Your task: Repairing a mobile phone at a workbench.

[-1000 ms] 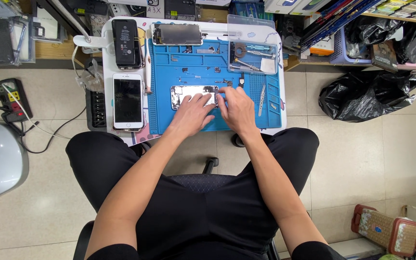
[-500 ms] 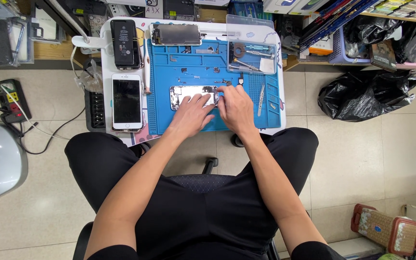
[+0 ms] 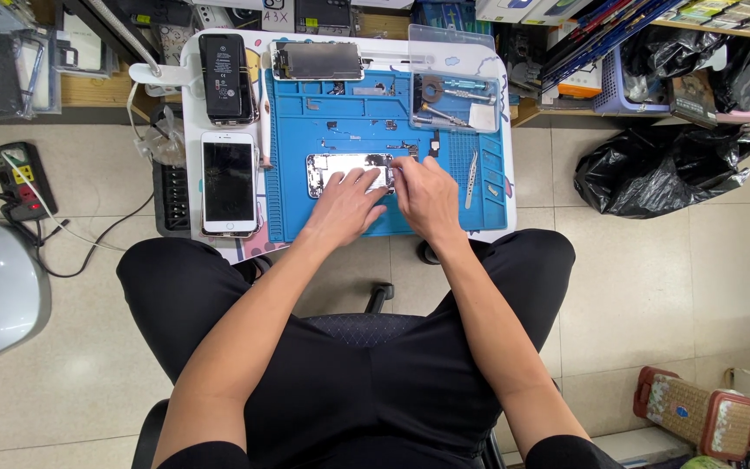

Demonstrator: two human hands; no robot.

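Little has changed: left hand (image 3: 346, 204) still presses the opened phone (image 3: 340, 169), right hand (image 3: 427, 195) pinches at its right end; blue mat (image 3: 358, 113) far side stays free.

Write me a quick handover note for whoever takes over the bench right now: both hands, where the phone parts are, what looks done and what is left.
Left hand: flat on the opened phone body, steadying it on the blue mat.
Right hand: fingertips at the body's right end; whether it pinches a tool or part cannot be told.
Parts: detached screen at the mat's top edge, tweezers right of the hands, small loose parts on the mat's upper area, clear tool tray top right. White phone and black phone lie left of the mat.
Done: phone opened, screen off.
Left: the body is open and the screen is not yet refitted.
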